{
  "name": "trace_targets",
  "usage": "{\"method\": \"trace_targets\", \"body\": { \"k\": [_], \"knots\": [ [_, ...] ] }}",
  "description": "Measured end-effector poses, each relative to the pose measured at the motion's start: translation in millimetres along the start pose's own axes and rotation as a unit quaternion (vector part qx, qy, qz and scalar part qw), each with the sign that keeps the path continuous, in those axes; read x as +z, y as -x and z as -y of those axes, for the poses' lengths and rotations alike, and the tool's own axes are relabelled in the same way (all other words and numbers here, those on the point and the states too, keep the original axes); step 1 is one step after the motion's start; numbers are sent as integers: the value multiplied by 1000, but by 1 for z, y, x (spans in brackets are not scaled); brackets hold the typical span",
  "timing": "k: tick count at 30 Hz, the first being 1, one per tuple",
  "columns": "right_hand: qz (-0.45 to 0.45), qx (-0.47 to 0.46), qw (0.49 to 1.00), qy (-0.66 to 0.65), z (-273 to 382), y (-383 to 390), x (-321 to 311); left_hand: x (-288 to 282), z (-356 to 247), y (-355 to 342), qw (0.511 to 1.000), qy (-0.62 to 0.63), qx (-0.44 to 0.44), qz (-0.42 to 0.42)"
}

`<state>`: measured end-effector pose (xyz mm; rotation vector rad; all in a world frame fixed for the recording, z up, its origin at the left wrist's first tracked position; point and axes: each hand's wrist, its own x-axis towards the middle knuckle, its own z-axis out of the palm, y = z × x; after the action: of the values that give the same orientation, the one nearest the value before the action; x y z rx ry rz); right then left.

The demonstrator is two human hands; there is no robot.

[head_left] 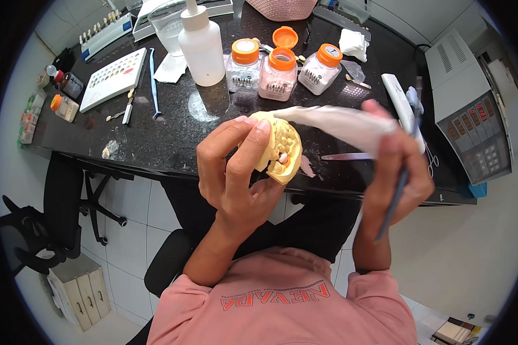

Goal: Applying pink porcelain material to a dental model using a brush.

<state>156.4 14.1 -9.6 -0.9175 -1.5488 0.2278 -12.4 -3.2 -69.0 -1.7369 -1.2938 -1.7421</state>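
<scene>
While I'm sitting at a glossy black table point(172, 138) over white floor tiles point(126, 247), my left hand point(233, 167) grips a yellow dental cast point(288, 139) by the near edge, one whitish tooth point(283, 157) standing out. My right hand point(415, 181) clutches white tissue point(345, 123) plus a blue-grey tool point(390, 210). Farther back, an open pinkish-filled jar point(277, 81) sits between two orange-capped jars point(243, 73).

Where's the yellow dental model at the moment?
In the head view, the yellow dental model is just right of centre, held in the left hand over the near edge of the black counter, left of the white tissue.
</scene>
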Motion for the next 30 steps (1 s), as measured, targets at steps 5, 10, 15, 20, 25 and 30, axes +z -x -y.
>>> {"method": "trace_targets", "body": {
  "k": [5, 10, 15, 20, 25, 30],
  "knots": [
    [-141, 5, 977, 157, -26, -47, -40, 0, 0, -1, 1000, 23, 4, -1],
    [-76, 15, 965, 249, -56, -66, -58, -3, -1, -4, 998, 55, -5, 16],
    [-63, 3, 984, 169, -46, -48, -48, -3, 0, -5, 985, 160, -64, -32],
    [8, 4, 999, 36, -22, -8, -36, -13, -4, -12, 983, 169, -71, 5],
    [102, -34, 991, -82, -22, 8, -29, -16, -9, -15, 982, 177, -50, 49],
    [86, 117, 984, -103, -8, 11, -26, -13, -11, -14, 982, 178, -38, 52]
  ]
}}
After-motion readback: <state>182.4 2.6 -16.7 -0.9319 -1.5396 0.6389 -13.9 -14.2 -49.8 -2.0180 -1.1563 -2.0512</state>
